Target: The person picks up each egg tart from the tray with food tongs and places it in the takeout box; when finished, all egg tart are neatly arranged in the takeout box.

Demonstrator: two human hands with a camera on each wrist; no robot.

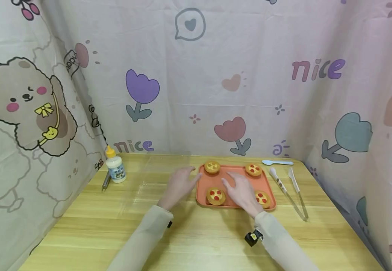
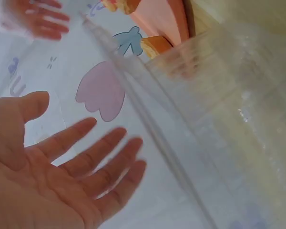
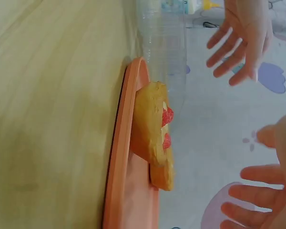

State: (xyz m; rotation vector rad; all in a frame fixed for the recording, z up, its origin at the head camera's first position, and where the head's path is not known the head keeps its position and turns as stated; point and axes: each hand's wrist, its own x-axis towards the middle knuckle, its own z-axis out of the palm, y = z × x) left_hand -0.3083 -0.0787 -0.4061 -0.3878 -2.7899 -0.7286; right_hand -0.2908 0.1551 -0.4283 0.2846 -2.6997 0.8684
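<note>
My left hand hovers between a clear plastic container and the left edge of an orange tray, fingers spread and holding nothing. Over the middle of the tray is my right hand, also empty with its fingers apart. Several small tarts sit on the tray near its corners. The front-left tart and the back-right tart have red pieces on top; the back-left tart looks plain yellow. My right wrist partly covers the front-right tart.
A white squeeze bottle with a yellow cap stands at the back left, beside a thin dark metal tool. Right of the tray lie metal tongs with white tips. A pale blue spatula lies behind them. Patterned curtains enclose the table.
</note>
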